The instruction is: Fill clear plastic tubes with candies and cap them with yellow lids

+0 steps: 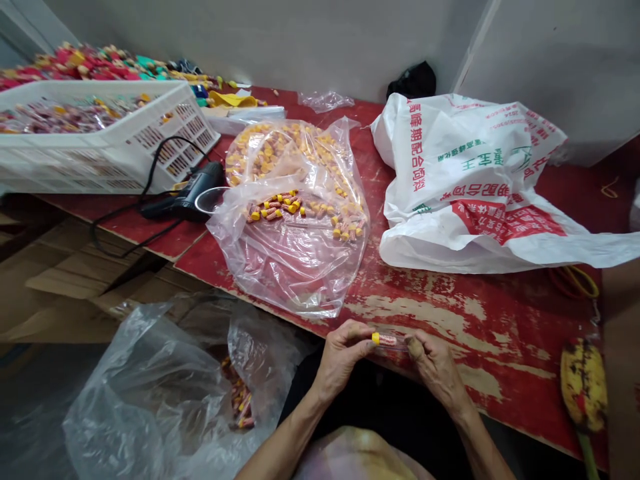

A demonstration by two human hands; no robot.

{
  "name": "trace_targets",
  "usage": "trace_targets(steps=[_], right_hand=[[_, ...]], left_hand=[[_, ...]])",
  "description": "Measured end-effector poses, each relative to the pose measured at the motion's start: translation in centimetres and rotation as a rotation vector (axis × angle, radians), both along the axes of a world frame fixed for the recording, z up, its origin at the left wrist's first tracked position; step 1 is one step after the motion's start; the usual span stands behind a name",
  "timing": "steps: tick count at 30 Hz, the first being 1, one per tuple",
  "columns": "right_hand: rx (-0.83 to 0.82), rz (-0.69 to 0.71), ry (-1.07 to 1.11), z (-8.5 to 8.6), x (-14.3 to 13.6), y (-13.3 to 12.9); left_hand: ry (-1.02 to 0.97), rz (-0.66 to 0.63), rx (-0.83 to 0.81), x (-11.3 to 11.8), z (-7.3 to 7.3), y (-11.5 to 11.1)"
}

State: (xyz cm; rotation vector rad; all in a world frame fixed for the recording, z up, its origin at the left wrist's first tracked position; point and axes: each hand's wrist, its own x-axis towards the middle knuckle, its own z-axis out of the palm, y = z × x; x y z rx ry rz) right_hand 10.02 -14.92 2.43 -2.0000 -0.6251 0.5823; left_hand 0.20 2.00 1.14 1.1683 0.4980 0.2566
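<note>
Over the table's front edge, I hold a small yellow-capped tube (385, 339) with a pink and white patterned body between my two hands. The fingertips of my left hand (343, 357) pinch it at the yellow cap. From its other end a short piece of clear film (401, 344) seems to stick out, and my right hand (439, 367) is closed on that with thumb and fingers. Just beyond my hands lies an open clear plastic bag (295, 267) with many similar yellow-capped tubes (277, 204) inside.
A clear bag (145, 387) with more tubes hangs below the table at the left. A white basket (145, 150) of wrapped pieces stands back left, beside a black corded tool (193, 193). A white printed sack (465, 180) lies right, a spotted yellow object (584, 383) at the far right.
</note>
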Motion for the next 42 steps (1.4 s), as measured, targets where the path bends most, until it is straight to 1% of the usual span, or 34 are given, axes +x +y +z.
trace_targets(steps=[4,6,9,11,14,16,20,22,25,28,31,33,36,38,42], right_hand=[[0.023,0.003,0.085,0.0,-0.1,-0.2],[0.002,0.008,0.025,0.0,-0.2,0.0],[-0.004,-0.032,-0.087,0.1,-0.3,0.2],[0.022,-0.052,-0.050,0.1,-0.4,0.3],[0.039,-0.022,0.053,0.2,-0.5,0.2],[0.018,-0.001,0.044,0.2,-0.4,0.1],[-0.002,-0.036,-0.057,0.0,-0.3,0.3],[0.006,-0.035,-0.018,-0.1,-0.3,0.3],[0.015,0.012,0.055,0.1,-0.3,0.2],[-0.012,0.024,0.003,0.3,-0.3,0.1],[-0.002,-0.034,-0.079,0.1,-0.4,0.3],[0.022,-0.054,-0.070,0.0,-0.5,0.3],[0.053,-0.015,-0.008,-0.1,-0.8,0.2],[0.053,0.001,-0.005,0.0,-0.8,0.2],[0.037,-0.026,-0.061,0.1,-0.6,0.5]], left_hand=[[0.007,-0.014,0.013,-0.1,0.0,0.1],[0.010,-0.014,0.024,-0.1,0.0,0.1],[-0.001,0.008,0.024,-0.1,0.0,0.1],[-0.011,0.015,0.024,-0.1,0.1,0.1],[-0.013,0.004,0.022,-0.2,0.2,0.1],[-0.010,-0.014,0.016,-0.2,0.4,0.1],[0.001,-0.028,0.072,-0.2,0.7,0.2],[0.003,-0.026,0.093,-0.2,0.7,0.2],[0.004,-0.022,0.074,-0.3,0.7,0.3],[0.009,-0.038,0.078,-0.3,0.7,0.2],[-0.004,-0.074,0.119,-0.3,0.9,0.0],[-0.022,-0.064,0.125,-0.3,1.0,0.0],[-0.034,-0.024,0.110,-0.3,1.0,0.3],[-0.032,-0.032,0.116,-0.2,0.9,0.4],[-0.023,-0.063,0.115,-0.3,0.6,0.3]])
